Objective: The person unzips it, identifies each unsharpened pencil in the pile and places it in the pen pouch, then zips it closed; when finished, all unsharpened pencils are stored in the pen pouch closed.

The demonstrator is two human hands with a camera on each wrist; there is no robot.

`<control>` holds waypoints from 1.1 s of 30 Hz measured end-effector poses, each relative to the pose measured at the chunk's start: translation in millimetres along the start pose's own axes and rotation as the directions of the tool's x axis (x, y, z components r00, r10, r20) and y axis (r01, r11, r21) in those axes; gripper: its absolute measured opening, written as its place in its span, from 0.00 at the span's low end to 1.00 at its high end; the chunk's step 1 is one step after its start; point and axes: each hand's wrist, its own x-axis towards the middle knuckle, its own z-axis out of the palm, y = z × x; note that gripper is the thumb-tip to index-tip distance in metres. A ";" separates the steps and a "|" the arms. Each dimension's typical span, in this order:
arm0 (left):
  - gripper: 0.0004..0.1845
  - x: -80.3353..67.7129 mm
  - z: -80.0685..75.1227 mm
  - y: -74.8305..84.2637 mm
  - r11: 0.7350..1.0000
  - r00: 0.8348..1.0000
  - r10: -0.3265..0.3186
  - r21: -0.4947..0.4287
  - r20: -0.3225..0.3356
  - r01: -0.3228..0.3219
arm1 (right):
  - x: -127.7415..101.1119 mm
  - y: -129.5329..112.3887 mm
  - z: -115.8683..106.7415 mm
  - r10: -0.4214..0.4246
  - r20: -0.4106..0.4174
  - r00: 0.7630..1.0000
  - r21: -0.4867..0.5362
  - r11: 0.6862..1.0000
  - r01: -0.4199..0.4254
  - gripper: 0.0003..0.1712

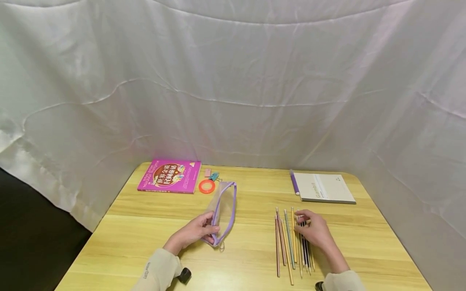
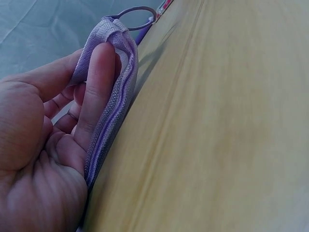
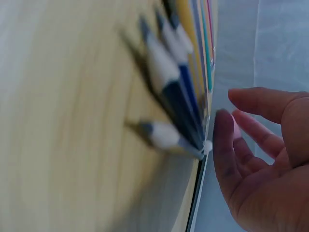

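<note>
My left hand (image 1: 196, 231) grips the near end of a see-through pencil case (image 1: 227, 204) with purple edging, its mouth spread apart. In the left wrist view, fingers reach inside the purple zipper band (image 2: 113, 106), close to a metal ring (image 2: 137, 8) at its end. My right hand (image 1: 314, 229) hovers at the upper ends of a group of pencils (image 1: 289, 238) lying side by side on the table. Its thumb and fingers are loosely bent with a gap between them, as the right wrist view shows, beside dark pencils (image 3: 178, 108) with sharpened tips.
Beyond the case lie an orange tape roll (image 1: 206, 186), a teal binder clip (image 1: 214, 176) and a pink eraser (image 1: 208, 172). A magenta book (image 1: 185, 178) sits at the back left. At the back right are a purple marker (image 1: 294, 184) and a notebook (image 1: 329, 188). Curtains surround the table.
</note>
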 end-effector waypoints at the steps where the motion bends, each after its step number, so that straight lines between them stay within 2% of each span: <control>1: 0.13 -0.4 0.0 0.2 1.000 1.000 0.003 -0.002 0.001 -0.003 | 0.4 -0.8 1.5 -0.003 0.002 1.000 -0.002 1.000 0.003 0.27; 8: 0.13 -0.4 -0.3 0.5 1.000 1.000 0.006 0.002 0.007 -0.006 | 2.3 -0.5 6.6 -0.033 0.012 0.999 -0.155 0.987 0.035 0.22; 14: 0.13 -0.5 -1.0 -0.4 1.000 1.000 0.009 0.005 0.005 -0.009 | 5.9 -3.1 7.8 -0.064 0.030 0.997 -0.214 0.974 0.069 0.22; 24: 0.13 -0.4 -0.9 -0.3 1.000 1.000 0.015 -0.008 0.005 -0.015 | 13.7 -9.8 12.7 0.014 0.074 0.997 -0.296 0.955 0.008 0.27; 27: 0.13 0.0 -1.2 -0.5 1.000 1.000 0.016 -0.012 0.006 -0.016 | 15.4 -11.0 12.1 0.014 0.069 0.998 -0.288 0.958 0.007 0.27; 33: 0.14 -0.1 -2.0 -0.8 1.000 1.000 0.016 -0.004 0.011 -0.016 | 17.6 -7.8 10.1 0.046 0.050 0.998 -0.152 0.988 -0.038 0.29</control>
